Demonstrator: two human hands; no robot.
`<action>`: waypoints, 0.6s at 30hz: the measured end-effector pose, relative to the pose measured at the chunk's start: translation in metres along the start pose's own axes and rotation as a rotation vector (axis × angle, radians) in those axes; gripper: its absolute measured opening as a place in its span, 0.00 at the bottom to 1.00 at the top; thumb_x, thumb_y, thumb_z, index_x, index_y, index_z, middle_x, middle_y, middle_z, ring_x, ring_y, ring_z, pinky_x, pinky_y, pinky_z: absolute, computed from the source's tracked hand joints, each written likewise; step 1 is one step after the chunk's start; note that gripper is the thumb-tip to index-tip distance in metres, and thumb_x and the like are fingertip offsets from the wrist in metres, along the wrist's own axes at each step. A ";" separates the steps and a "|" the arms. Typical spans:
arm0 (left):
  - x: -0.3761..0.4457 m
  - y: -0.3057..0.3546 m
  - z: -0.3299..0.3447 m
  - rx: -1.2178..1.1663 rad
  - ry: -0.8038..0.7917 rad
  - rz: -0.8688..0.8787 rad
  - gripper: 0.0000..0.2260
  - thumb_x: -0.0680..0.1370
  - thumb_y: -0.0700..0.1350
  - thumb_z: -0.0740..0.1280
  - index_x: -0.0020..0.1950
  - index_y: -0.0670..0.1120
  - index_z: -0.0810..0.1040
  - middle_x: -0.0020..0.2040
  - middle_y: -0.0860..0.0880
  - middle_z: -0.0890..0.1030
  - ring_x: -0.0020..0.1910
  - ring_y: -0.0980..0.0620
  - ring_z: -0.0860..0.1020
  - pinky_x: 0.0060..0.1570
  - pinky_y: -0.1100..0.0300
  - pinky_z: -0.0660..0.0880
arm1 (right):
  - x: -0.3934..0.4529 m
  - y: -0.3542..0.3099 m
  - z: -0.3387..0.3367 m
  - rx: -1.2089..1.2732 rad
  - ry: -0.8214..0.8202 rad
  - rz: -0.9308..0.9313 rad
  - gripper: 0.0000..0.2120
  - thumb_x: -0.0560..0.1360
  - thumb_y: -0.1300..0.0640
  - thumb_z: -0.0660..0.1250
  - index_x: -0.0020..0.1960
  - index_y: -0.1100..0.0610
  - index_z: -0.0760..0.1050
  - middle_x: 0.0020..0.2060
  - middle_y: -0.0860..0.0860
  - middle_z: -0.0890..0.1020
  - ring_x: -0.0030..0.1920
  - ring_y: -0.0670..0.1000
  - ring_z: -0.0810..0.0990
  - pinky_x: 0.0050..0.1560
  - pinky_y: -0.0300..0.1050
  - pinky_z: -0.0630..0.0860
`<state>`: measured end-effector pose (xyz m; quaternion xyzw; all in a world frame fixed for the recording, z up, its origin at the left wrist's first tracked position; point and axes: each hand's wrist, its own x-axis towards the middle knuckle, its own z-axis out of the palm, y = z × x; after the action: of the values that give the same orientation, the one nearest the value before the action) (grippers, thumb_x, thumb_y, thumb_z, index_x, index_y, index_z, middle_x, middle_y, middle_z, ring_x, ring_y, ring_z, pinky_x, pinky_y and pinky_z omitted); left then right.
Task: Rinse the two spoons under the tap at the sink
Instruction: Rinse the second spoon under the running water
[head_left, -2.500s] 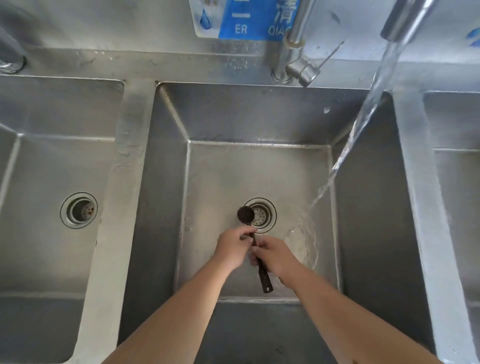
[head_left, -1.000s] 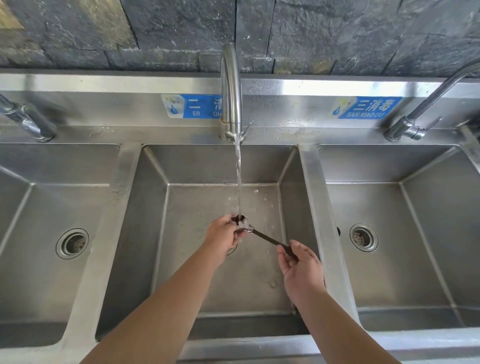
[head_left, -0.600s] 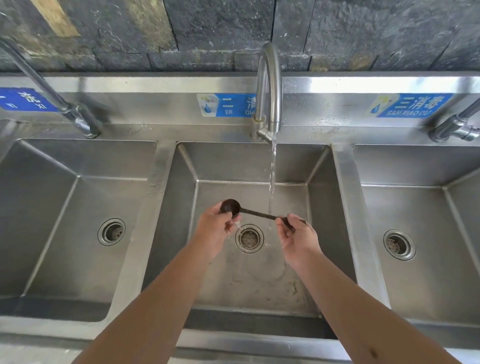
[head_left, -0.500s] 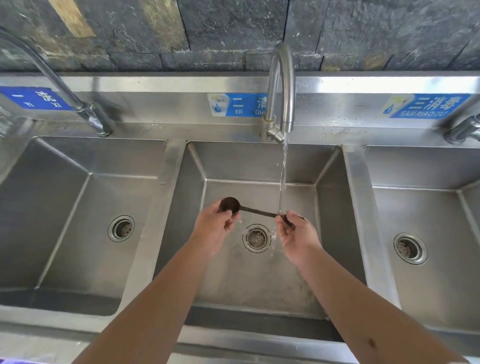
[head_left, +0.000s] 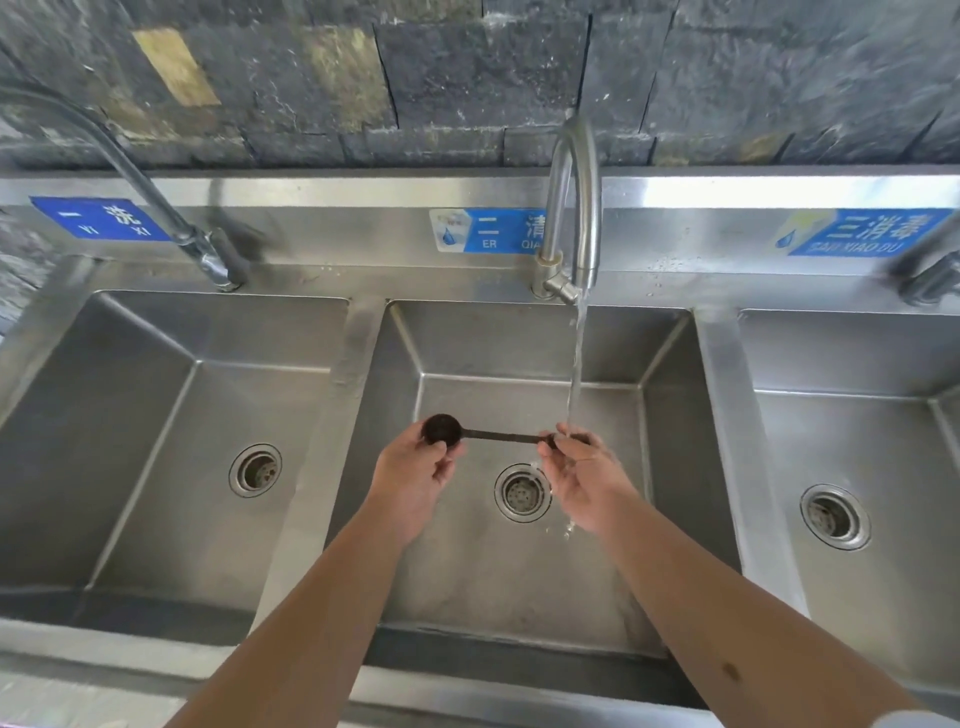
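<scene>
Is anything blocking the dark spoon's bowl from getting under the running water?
Nothing visible. The dark round-bowled spoon is held level by the left hand and right hand; the water stream falls on its handle end, with open space between.

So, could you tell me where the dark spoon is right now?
In the head view the dark spoon is held level over the middle basin, above its drain, bowl at the left hand, handle end at the right hand under the running water.
</scene>
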<state>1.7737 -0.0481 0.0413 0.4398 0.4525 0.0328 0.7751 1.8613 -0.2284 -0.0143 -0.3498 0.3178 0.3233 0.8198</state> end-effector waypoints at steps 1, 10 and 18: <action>0.001 -0.003 0.007 -0.007 -0.001 -0.010 0.18 0.78 0.27 0.56 0.65 0.40 0.73 0.56 0.38 0.79 0.48 0.48 0.81 0.44 0.61 0.74 | -0.002 -0.006 -0.003 -0.004 0.012 -0.014 0.09 0.76 0.71 0.64 0.44 0.59 0.74 0.39 0.59 0.83 0.34 0.53 0.85 0.33 0.42 0.82; 0.010 -0.034 0.067 0.023 -0.132 -0.081 0.16 0.77 0.27 0.56 0.55 0.44 0.75 0.47 0.40 0.80 0.41 0.51 0.80 0.39 0.62 0.72 | -0.033 -0.055 -0.052 -0.036 0.091 -0.137 0.06 0.77 0.69 0.63 0.45 0.60 0.75 0.36 0.58 0.86 0.36 0.54 0.86 0.33 0.42 0.82; 0.001 -0.058 0.096 0.153 -0.286 -0.114 0.14 0.69 0.29 0.64 0.44 0.45 0.81 0.42 0.40 0.79 0.38 0.50 0.74 0.35 0.61 0.66 | -0.065 -0.076 -0.095 -0.092 0.124 -0.196 0.03 0.78 0.66 0.63 0.49 0.61 0.75 0.39 0.59 0.86 0.40 0.54 0.87 0.35 0.42 0.82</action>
<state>1.8241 -0.1455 0.0185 0.4714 0.3629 -0.1085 0.7965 1.8523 -0.3638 0.0096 -0.4357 0.3170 0.2337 0.8094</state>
